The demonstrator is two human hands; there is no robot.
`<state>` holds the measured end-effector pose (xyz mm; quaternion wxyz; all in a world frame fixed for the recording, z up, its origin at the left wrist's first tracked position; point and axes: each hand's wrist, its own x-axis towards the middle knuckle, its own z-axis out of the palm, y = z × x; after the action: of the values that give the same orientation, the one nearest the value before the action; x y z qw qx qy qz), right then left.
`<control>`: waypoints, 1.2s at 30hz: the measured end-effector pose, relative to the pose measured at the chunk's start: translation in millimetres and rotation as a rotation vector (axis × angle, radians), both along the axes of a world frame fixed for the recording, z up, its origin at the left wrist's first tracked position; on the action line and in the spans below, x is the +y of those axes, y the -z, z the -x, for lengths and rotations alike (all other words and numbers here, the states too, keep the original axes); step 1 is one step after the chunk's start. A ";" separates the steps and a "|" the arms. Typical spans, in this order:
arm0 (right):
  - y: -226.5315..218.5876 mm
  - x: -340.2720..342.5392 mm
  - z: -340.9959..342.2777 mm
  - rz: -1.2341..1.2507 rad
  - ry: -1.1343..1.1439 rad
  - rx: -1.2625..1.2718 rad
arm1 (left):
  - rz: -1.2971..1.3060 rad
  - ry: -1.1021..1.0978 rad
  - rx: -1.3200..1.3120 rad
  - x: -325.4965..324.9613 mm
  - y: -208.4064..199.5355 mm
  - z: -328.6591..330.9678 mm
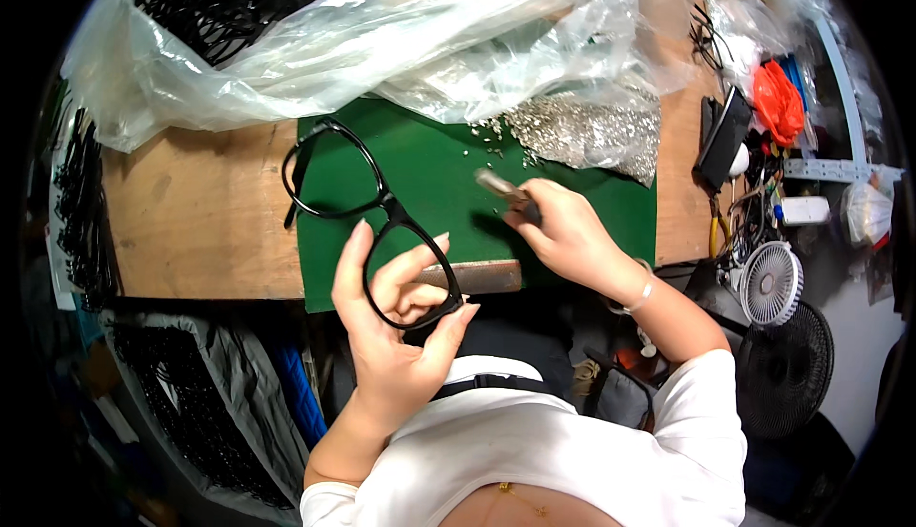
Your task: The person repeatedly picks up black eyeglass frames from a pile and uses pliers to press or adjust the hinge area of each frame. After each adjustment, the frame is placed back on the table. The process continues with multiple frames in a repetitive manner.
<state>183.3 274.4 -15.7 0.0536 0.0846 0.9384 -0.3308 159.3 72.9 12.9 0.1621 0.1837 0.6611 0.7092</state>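
Observation:
My left hand (pixel 391 336) grips a black eyeglass frame (pixel 389 201) by its near rim, with thumb and fingers around that rim. The frame tilts over the green mat (pixel 401 145), and a dark temple arm shows behind its far-left end. To the right, my right hand (pixel 572 231) is closed around a short hand tool (pixel 501 186) with a blunt metal end; its exact kind is hard to make out. The tool's tip points up and left, apart from the frame. Below the frame, a flat metal bar (pixel 487 276) lies along the mat's near edge.
A clear plastic bag (pixel 429 41) spans the back, over many black frames (pixel 258 2). Small silvery parts (pixel 592 131) spill onto the mat. At right are a phone (pixel 722 141), yellow-handled pliers (pixel 716 228), a white fan (pixel 771 284) and a black fan (pixel 787 370).

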 end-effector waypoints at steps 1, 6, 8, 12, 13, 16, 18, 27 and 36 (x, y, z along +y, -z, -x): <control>-14.1 -3.1 0.9 0.167 0.065 -0.063 | 0.007 0.000 -0.001 -1.0 2.7 -2.0; -47.7 -35.4 -12.2 0.689 0.041 0.073 | 0.009 -0.060 0.055 13.1 3.3 -8.6; -45.5 -42.9 -16.9 0.745 0.111 0.018 | 0.056 -0.072 0.115 17.0 0.5 -9.3; -40.6 -46.4 -20.4 1.096 0.250 -0.002 | 0.078 -0.099 0.189 24.5 1.3 -10.1; -38.7 -44.7 -19.5 1.202 0.254 -0.040 | 0.089 -0.070 0.152 23.7 0.5 -11.7; -44.2 -28.5 -14.9 1.226 0.242 -0.335 | 0.100 0.047 0.131 21.0 -0.6 -4.1; -48.6 -22.5 -12.1 1.211 0.153 -0.378 | 0.095 0.177 0.011 17.8 -9.5 6.3; -57.2 -27.2 -5.0 1.322 -0.017 -0.339 | -0.133 0.184 -0.254 2.4 -27.2 14.1; -76.6 -16.2 -11.5 0.688 -0.430 -0.531 | -0.128 0.297 -0.374 -9.9 -40.8 24.5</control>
<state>194.8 258.2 60.9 0.3833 -0.0522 0.7247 -0.5703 134.8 63.0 53.7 0.3719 0.1544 0.5390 0.7398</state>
